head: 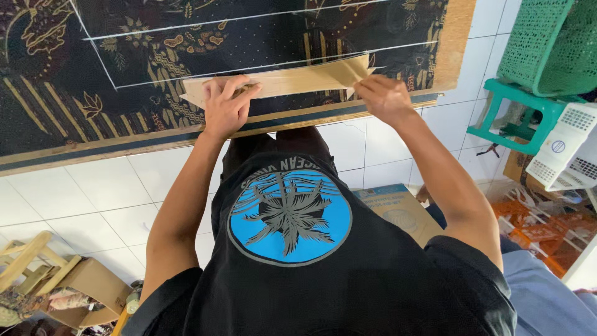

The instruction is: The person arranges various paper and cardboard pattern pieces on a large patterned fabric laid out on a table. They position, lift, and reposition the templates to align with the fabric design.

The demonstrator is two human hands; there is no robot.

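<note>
The left hand is pressing flat on a tan paper pattern, fingers spread. The right hand is pinching its lifted far corner, fingertips hidden. The pattern is lying on dark batik cloth over a wooden board, cut off above.

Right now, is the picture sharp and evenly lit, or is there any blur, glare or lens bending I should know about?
Head view: soft, even daylight with no glare. The left hand and right hand look sharp on the brown paper pattern, casting only faint shadows on the dark batik cloth. The wide lens bows the wooden table edge, and the green plastic stool leans at the frame's side.
</note>
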